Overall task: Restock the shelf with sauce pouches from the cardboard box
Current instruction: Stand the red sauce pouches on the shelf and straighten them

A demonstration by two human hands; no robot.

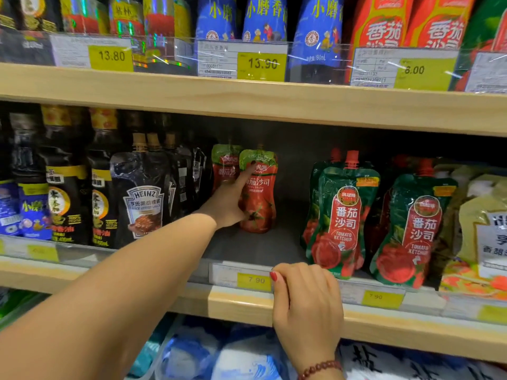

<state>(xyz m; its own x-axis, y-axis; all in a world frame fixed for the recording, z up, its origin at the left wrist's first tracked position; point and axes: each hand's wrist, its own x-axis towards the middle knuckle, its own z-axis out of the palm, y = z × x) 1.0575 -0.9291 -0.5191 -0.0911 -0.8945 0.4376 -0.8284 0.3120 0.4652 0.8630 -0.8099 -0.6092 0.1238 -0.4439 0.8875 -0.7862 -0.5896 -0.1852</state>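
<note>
nearest the camera, the right hand rests on the front edge of the middle wooden shelf, its fingers curled over the lip just beside a yellow 7.90 price tag; the grip is narrow and holds no pouch, only the shelf edge. a dark red bead bracelet circles that wrist, and the thumbnail shows red polish.

the left hand reaches deep into the shelf, the bare forearm running up from the lower left. its index finger lies up the front of a red tomato sauce pouch with a green top, and the palm and thumb press on the pouch's left side and lower part; the grip is loosely closed on this pouch, which stands upright on the grey shelf floor toward the back. a second pouch of the same kind stands just behind and to the left, partly hidden by the hand.

grey bare shelf floor lies between these pouches and the green tomato ketchup pouches with red spouts, which stand further right at the shelf front. left of the hand stand black heinz pepper sauce pouches, then dark sesame oil bottles. at far right are pale yellow pouches.

on the shelf above stand blue-labelled sesame oil bottles and red tomato sauce pouches, with price tags reading 13.80, 13.90 and 6.00. blue and white bags sit on the shelf below. no cardboard box is in view.
</note>
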